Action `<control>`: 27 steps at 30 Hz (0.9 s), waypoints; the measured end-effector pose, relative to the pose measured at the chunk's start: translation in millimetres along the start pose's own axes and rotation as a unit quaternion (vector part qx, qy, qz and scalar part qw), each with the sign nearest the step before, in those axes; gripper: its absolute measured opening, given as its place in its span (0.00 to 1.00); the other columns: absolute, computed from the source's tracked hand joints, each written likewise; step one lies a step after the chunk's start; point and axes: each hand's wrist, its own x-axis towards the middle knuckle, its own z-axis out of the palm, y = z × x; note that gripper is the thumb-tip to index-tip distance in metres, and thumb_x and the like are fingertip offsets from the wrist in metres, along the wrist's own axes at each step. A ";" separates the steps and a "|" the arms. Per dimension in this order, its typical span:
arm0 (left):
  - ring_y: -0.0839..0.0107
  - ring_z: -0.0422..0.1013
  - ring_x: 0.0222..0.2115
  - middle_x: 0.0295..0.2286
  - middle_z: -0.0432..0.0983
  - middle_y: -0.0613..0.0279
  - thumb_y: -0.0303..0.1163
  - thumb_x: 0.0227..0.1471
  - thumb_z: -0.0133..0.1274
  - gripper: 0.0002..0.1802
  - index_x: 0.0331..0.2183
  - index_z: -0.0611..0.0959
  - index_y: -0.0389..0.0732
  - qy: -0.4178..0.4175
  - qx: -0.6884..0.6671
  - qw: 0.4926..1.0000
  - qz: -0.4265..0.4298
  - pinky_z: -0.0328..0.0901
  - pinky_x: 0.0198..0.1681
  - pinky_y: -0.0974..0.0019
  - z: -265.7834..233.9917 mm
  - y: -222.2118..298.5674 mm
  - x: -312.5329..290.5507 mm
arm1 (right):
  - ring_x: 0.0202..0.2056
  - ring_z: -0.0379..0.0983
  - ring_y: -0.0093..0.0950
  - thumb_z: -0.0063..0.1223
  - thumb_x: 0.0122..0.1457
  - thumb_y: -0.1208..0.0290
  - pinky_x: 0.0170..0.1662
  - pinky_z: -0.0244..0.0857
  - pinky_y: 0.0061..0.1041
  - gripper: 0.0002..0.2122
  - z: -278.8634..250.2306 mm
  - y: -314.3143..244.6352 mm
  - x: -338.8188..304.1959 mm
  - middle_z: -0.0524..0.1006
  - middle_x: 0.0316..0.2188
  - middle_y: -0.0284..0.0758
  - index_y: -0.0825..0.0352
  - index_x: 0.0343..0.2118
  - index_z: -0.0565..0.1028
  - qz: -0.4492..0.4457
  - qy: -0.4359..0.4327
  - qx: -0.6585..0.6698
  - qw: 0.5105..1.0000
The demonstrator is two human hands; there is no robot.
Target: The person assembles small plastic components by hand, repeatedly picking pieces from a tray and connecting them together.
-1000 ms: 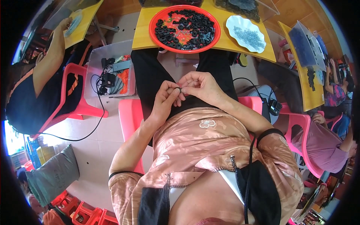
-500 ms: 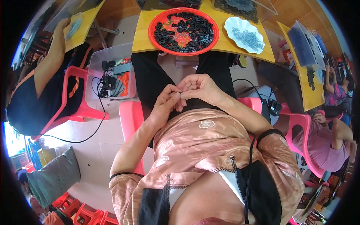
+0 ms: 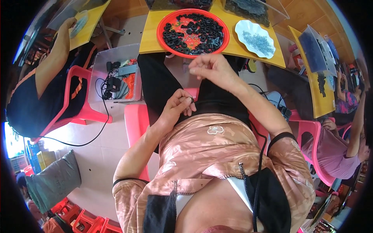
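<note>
Over my lap, my left hand [image 3: 178, 107] pinches a small black ring-shaped part [image 3: 191, 99] between thumb and fingertips. My right hand [image 3: 213, 72] is raised apart from it, just in front of the table's near edge. Its thumb and fingers are drawn together, and whatever may be in them is too small to make out. Beyond that hand, a round red tray [image 3: 159, 38] on the yellow table holds many small black parts [image 3: 210, 29]. To its right sits a white scalloped dish [image 3: 240, 28] with a heap of small, shiny, clear-grey pieces [image 3: 256, 42].
Clear bins [image 3: 256, 13] of dark parts stand at the table's back. Left of my legs is a plastic box [image 3: 134, 91] with cables and chargers. A black cable [image 3: 91, 140] runs across the floor. Co-workers sit on pink chairs [image 3: 74, 89] at both sides.
My right hand has parted from my left and moved up and away toward the table. My left hand stays over my lap with the black part, now in plainer sight.
</note>
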 end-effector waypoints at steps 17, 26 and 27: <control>0.81 0.64 0.21 0.24 0.73 0.64 0.33 0.58 0.44 0.06 0.36 0.71 0.42 -0.004 -0.005 1.000 -0.010 0.56 0.27 0.79 -0.1 3.2 -0.4 | 0.35 0.73 0.41 0.53 0.48 0.73 0.39 0.66 0.38 0.08 -41.1 14.5 120.4 0.77 0.31 0.43 0.66 0.32 0.78 -0.158 0.101 -0.529 0.828; 0.78 0.65 0.22 0.25 0.73 0.62 0.34 0.58 0.44 0.08 0.38 0.70 0.42 0.016 -0.087 0.996 -0.007 0.60 0.29 0.76 -4.6 2.7 -0.4 | 0.35 0.74 0.41 0.53 0.46 0.75 0.38 0.68 0.38 0.07 -44.2 13.8 151.4 0.77 0.29 0.43 0.64 0.29 0.79 -0.086 0.059 -0.602 0.792; 0.78 0.65 0.22 0.25 0.73 0.62 0.34 0.58 0.45 0.08 0.38 0.70 0.42 0.014 -0.092 0.996 -0.010 0.60 0.29 0.76 -4.3 3.2 -0.3 | 0.35 0.74 0.41 0.54 0.45 0.74 0.37 0.68 0.38 0.07 -45.2 10.3 150.2 0.77 0.29 0.43 0.64 0.29 0.79 -0.057 0.052 -0.629 0.774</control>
